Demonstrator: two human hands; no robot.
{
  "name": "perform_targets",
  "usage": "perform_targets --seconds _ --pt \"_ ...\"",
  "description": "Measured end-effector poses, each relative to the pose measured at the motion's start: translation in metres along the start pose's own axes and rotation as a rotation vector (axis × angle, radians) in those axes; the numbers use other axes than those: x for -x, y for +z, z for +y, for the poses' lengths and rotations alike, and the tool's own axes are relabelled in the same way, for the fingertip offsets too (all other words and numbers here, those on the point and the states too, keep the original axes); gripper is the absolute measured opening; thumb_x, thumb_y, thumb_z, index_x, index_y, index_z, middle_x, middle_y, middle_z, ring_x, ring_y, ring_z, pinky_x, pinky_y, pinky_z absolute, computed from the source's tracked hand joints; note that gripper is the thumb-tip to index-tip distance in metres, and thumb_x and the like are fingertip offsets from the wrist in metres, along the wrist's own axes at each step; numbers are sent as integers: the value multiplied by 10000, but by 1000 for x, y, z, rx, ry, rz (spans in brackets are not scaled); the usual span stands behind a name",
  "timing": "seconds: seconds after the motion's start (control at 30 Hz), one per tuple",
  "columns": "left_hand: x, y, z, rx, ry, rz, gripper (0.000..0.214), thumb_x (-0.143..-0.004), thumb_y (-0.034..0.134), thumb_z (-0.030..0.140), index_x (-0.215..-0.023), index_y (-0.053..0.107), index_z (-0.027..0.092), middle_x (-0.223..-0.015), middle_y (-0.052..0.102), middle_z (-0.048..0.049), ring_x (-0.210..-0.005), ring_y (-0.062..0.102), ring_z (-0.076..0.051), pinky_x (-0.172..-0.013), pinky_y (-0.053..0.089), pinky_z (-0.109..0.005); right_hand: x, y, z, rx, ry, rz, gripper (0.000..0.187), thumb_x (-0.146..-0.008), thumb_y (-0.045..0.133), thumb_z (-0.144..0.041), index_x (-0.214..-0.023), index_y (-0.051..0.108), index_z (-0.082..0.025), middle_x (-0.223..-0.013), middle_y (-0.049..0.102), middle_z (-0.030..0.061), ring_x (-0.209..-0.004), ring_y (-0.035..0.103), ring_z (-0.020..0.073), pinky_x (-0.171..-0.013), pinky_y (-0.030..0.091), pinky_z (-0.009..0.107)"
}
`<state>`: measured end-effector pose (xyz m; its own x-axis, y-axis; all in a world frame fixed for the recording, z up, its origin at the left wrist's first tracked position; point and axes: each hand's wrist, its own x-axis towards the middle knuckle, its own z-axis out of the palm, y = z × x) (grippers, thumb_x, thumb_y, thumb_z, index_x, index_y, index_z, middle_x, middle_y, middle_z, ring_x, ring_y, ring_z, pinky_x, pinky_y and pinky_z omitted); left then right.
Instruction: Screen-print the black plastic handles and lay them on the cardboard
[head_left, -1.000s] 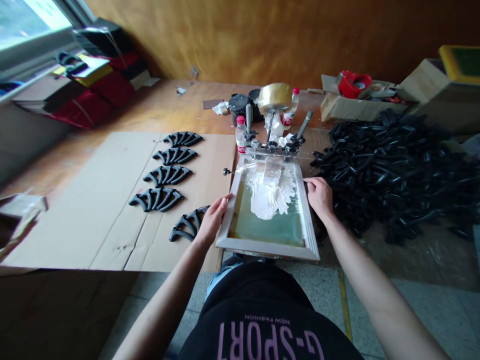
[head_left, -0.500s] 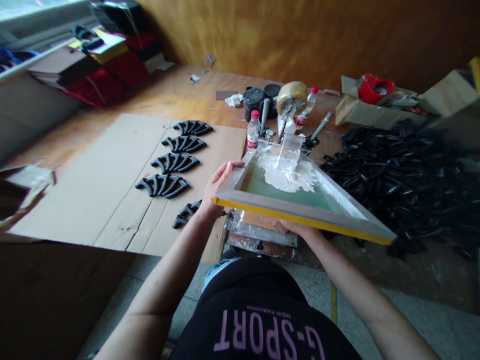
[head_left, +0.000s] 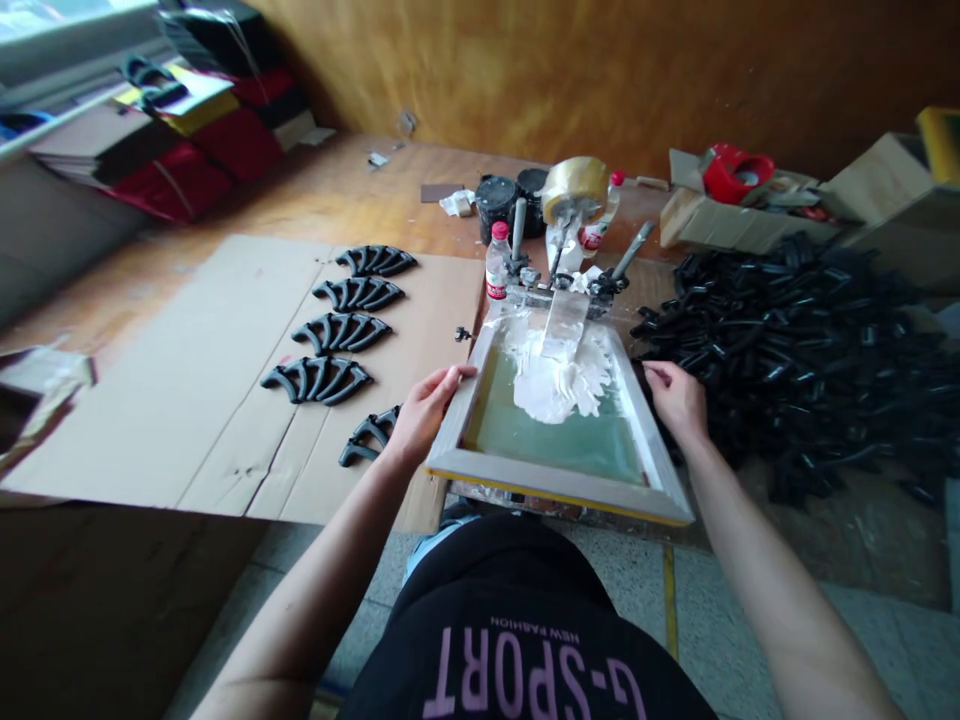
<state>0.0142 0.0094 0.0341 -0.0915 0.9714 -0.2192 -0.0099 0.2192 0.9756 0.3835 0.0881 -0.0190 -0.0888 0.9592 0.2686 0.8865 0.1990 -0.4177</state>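
A wooden screen-printing frame (head_left: 541, 477) lies nearly flat, hinged at the far end in metal clamps (head_left: 559, 285). Its green mesh (head_left: 559, 450) carries a thick mass of white ink (head_left: 551, 385), with a clear plastic scraper (head_left: 564, 325) lying in it. My left hand (head_left: 427, 415) grips the left rail. My right hand (head_left: 677, 400) holds the right rail's outer edge. Black moulded curved parts (head_left: 316, 380) lie in a row on a cardboard sheet (head_left: 187, 420) left of the frame, the closest (head_left: 369, 436) just beside my left hand.
A large heap of black parts (head_left: 780, 350) lies right of the frame. Beyond the clamps stand a water bottle (head_left: 496, 262), black ink tins (head_left: 496, 205) and a tape roll (head_left: 575, 190). Cardboard boxes (head_left: 739, 225) and a red tape dispenser (head_left: 727, 172) sit back right.
The frame has swung down from its raised, tilted position to lying nearly flat. My right hand has moved from under the front rail to the right rail.
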Motion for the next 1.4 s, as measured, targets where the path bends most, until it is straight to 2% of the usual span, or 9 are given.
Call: perform_targets --seconds 0.13,0.3,0.4,0.63,0.83,0.97,1.17,1.3,1.4 --pt "1 -2 -58 -72 -146 0 655 -784 637 526 -1352 554 212 -839 684 -33 -653 593 -146 -569 451 -230 -31 10 -54 21 -114 120 537 -847 617 -336 -1339 504 -154 -1433 427 186 -1241 463 335 -996 423 503" --pt "-13 3 -104 -184 -148 60 702 -804 611 492 -1436 457 226 -822 672 -22 -657 588 -127 -608 453 -227 -37 42 -115 113 -235 -182 291 -831 644 -233 -1104 606 -141 -1123 622 152 -1066 544 298 -915 441 422" --pt "-15 2 -108 -186 -149 46 688 -807 598 523 -1412 488 215 -850 677 -29 -700 601 -140 -644 464 -240 -13 50 -116 147 -313 -333 121 -848 561 -139 -946 630 -156 -944 657 115 -922 582 245 -815 444 339" --pt "-12 1 -107 -166 -160 37 664 -792 605 564 -1355 541 218 -862 690 -29 -715 614 -153 -653 475 -252 22 21 -104 41 -719 -559 221 -774 529 -50 -857 659 -208 -850 671 33 -823 597 183 -682 403 266" --pt "-13 2 -105 -93 -185 49 696 -753 652 557 -1327 551 176 -817 686 -37 -675 619 -158 -626 479 -258 35 38 -108 84 -604 -331 280 -851 477 -75 -1001 681 -194 -1014 695 72 -911 612 200 -747 442 290" --pt "-12 4 -101 -89 -191 59 702 -743 663 554 -1321 554 172 -812 688 -35 -676 617 -157 -617 471 -252 48 41 -108 14 -658 -409 238 -866 523 -124 -1026 683 -198 -1002 703 56 -870 636 190 -725 462 278" --pt "-4 -1 -72 -96 -174 7 742 -751 662 564 -1387 498 218 -768 674 -9 -609 583 -137 -539 421 -224 -32 27 -119 -76 -305 -191 426 -857 661 -299 -1277 585 -292 -1102 678 35 -924 633 203 -798 478 305" --pt "-2 -2 -28 -75 -72 21 583 -825 556 618 -1239 632 214 -700 628 0 -550 523 -110 -481 377 -212 -78 -2 -81 -45 -120 -5 489 -873 629 -373 -1330 557 -213 -1049 660 82 -877 604 201 -825 450 334" --pt "-15 8 10 80 73 42 545 -863 477 636 -1061 686 174 -773 648 -28 -608 570 -123 -536 449 -232 -74 -17 -34 -38 97 73 385 -963 444 -331 -1221 601 -94 -1017 659 137 -855 578 179 -831 424 326"
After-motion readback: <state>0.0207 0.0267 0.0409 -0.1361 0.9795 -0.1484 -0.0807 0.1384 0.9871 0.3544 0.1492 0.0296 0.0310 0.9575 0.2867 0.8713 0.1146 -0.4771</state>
